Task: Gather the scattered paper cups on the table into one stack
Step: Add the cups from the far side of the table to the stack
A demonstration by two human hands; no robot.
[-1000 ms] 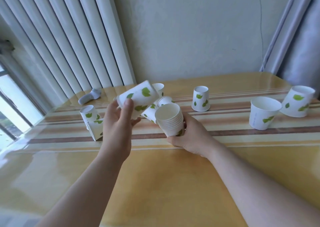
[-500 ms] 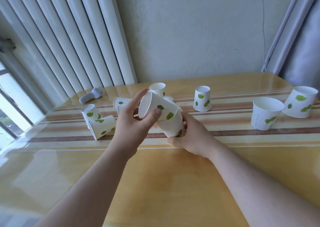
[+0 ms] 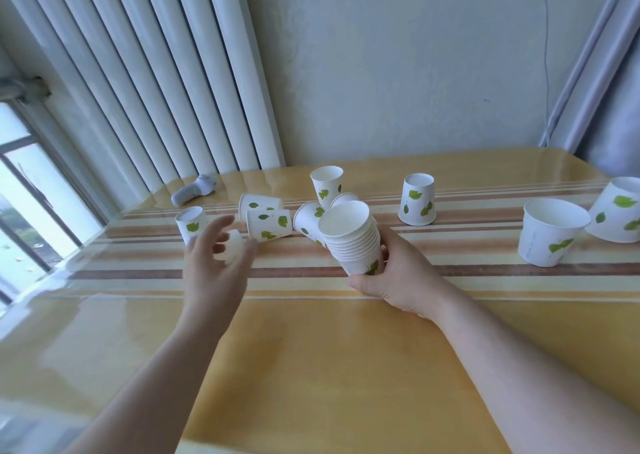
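The left hand (image 3: 216, 266) has let go of the cup it carried and moved left, fingers spread wide over a tipped cup (image 3: 231, 250). That carried cup now sits in the stack (image 3: 353, 237), which the right hand (image 3: 398, 273) grips on the striped table (image 3: 311, 349).

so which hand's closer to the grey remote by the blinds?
Left. The left hand is open, just in front of the grey remote; the right hand is farther right, holding the cup stack.
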